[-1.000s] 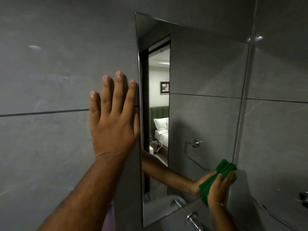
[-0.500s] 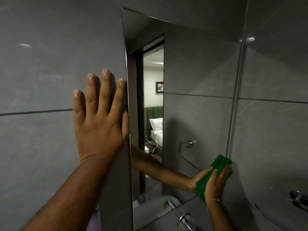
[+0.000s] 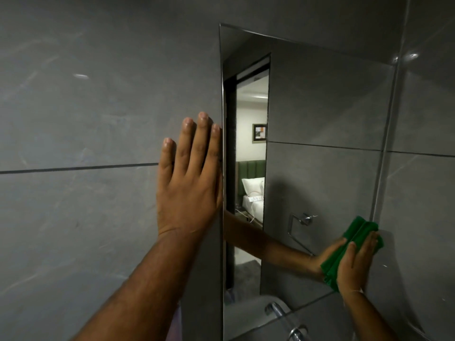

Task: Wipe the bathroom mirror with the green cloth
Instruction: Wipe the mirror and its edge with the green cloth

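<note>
The mirror (image 3: 320, 114) hangs on the grey tiled wall and fills the middle and right of the view. A folded green cloth (image 3: 354, 236) is pressed against the mirror's lower right corner under my right hand (image 3: 354, 264), whose fingers lie flat on it. The hand and cloth are doubled by their reflection in the glass. My left hand (image 3: 187, 185) rests flat on the wall tile just left of the mirror's left edge, fingers spread, holding nothing.
A chrome faucet (image 3: 295, 334) sits below the mirror at the bottom edge. The grey side wall (image 3: 423, 193) meets the mirror's right edge. The glass reflects a doorway, a bed and a towel ring.
My right hand and the cloth stay pressed at the mirror's lower right corner, with little visible shift. My left hand stays flat on the wall. The view has shifted.
</note>
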`<state>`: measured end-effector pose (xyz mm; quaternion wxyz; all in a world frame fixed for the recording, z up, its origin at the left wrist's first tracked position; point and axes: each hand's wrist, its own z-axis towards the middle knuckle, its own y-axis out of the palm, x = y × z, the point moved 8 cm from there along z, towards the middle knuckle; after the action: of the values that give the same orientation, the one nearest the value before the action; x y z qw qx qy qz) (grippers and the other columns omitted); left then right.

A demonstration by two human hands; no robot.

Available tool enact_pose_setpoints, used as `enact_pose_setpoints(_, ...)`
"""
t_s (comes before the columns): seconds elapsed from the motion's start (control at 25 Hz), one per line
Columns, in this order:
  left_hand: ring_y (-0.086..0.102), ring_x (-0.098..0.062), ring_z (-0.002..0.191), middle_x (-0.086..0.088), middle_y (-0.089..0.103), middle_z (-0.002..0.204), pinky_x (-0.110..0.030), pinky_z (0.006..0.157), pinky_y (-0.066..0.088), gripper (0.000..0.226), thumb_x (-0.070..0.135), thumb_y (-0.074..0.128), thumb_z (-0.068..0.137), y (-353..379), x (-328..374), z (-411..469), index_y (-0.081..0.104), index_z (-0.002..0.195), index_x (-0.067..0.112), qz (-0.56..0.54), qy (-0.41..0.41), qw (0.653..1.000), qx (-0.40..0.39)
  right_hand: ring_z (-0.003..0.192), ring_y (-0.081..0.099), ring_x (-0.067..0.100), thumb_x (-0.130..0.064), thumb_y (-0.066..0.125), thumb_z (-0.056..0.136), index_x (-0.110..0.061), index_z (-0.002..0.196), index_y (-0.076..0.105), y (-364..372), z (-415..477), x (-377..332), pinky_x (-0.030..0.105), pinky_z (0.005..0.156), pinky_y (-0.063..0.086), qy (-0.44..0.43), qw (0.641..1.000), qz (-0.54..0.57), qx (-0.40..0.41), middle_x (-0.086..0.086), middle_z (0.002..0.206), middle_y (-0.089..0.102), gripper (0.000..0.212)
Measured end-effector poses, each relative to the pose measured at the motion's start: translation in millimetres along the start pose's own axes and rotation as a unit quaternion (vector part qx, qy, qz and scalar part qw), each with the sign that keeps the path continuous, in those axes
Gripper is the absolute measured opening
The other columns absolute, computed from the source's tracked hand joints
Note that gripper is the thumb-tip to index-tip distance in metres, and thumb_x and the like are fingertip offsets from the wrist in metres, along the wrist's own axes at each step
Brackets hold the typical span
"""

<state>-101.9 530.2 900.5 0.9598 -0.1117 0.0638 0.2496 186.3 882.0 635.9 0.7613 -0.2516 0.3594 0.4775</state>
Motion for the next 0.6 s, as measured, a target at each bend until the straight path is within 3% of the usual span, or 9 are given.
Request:
enact_pose_setpoints(0.08, -0.004, -0.031, 0.169, -0.014, -0.002, 0.183, -0.052, 0.136, -0.001, 0.085, 0.032, 0.051, 0.108, 3.4, 2.4, -1.7, 0.003, 0.174, 0.008, 0.015, 0.014, 1.000, -0.012, 0.163, 0.014, 0.045, -0.042, 0.025, 0.102, 0.004, 0.167, 0.014, 1.0, 10.4, -5.2, 0.051, 0.133, 0.012, -0.019, 1.000, -0.004, -0.003, 0.026, 0.175, 0.012, 0.080)
enact_pose_setpoints(0.16, -0.005, -0.031, 0.169, -0.015, -0.004, 0.183, -0.050, 0.137, -0.003, 0.087, 0.027, 0.052, 0.105, 4.6, 6.1, -1.9, 0.003, 0.173, 0.005, 0.023, 0.021, 0.999, -0.016, 0.163, 0.014, 0.041, -0.045, 0.023, 0.102, 0.001, 0.168, 0.013, -0.5, 24.5, -13.2, 0.046, 0.132, 0.010, -0.039, 0.999, -0.007, -0.009, 0.023, 0.176, 0.012, 0.081)
enact_pose_setpoints(0.28, -0.003, -0.032, 0.169, -0.015, -0.002, 0.183, -0.050, 0.137, -0.002, 0.077, 0.031, 0.032, 0.107, 5.2, 7.4, -1.7, 0.002, 0.173, 0.005, 0.016, 0.027, 0.999, -0.017, 0.165, 0.012, 0.034, -0.045, 0.023, 0.103, -0.008, 0.170, 0.010, -3.0, 44.7, -27.9, 0.038, 0.132, 0.007, -0.056, 0.998, -0.012, -0.013, 0.014, 0.178, 0.010, 0.077)
enact_pose_setpoints(0.44, -0.002, -0.032, 0.169, -0.014, -0.001, 0.183, -0.053, 0.136, 0.003, 0.075, 0.032, 0.032, 0.109, 5.9, 2.5, -1.9, 0.005, 0.173, 0.006, -0.007, 0.018, 1.000, -0.017, 0.166, 0.009, 0.027, -0.048, 0.023, 0.106, -0.022, 0.171, 0.003, -2.0, 67.9, -52.0, 0.042, 0.133, 0.010, -0.086, 0.996, -0.023, -0.028, 0.001, 0.180, 0.005, 0.072)
enact_pose_setpoints(0.6, 0.000, -0.033, 0.169, -0.015, 0.000, 0.183, -0.055, 0.136, 0.006, 0.073, 0.044, -0.002, 0.112, 5.7, 5.8, 0.6, 0.006, 0.173, 0.006, -0.012, 0.021, 0.999, -0.023, 0.167, 0.004, 0.020, -0.059, 0.017, 0.109, -0.053, 0.162, -0.012, -7.0, 97.2, -88.7, 0.040, 0.134, 0.008, -0.155, 0.987, -0.030, -0.040, -0.009, 0.179, -0.002, 0.061)
